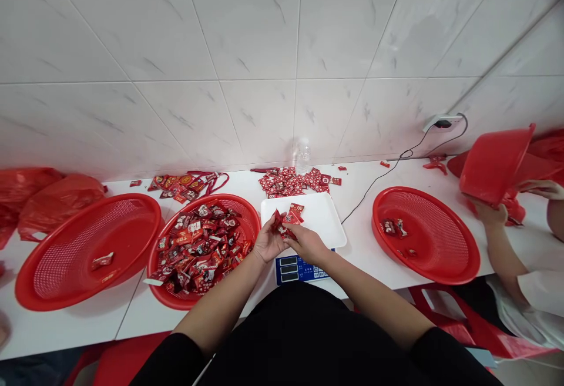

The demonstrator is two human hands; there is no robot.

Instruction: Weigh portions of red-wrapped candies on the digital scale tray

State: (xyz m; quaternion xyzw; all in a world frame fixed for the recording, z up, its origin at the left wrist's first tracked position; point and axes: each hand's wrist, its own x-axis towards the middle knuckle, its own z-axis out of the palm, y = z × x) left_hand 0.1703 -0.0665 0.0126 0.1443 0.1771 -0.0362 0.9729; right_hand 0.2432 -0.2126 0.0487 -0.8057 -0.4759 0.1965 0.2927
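Packets in red wrappers [284, 228] are between my two hands, over the white tray [326, 215] of the scale [304, 269]. My left hand [268, 240] is half curled around them, and my right hand [307, 244] has its fingers nearly closed, pinching at them also; how many they are, I cannot tell. On my left stands a red basket [247, 214] with many similar packets [202, 251]. On my right, a co-worker's hand [491, 212] holds a red container [493, 165].

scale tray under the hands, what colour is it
White; the scale tray shows best in the head view.
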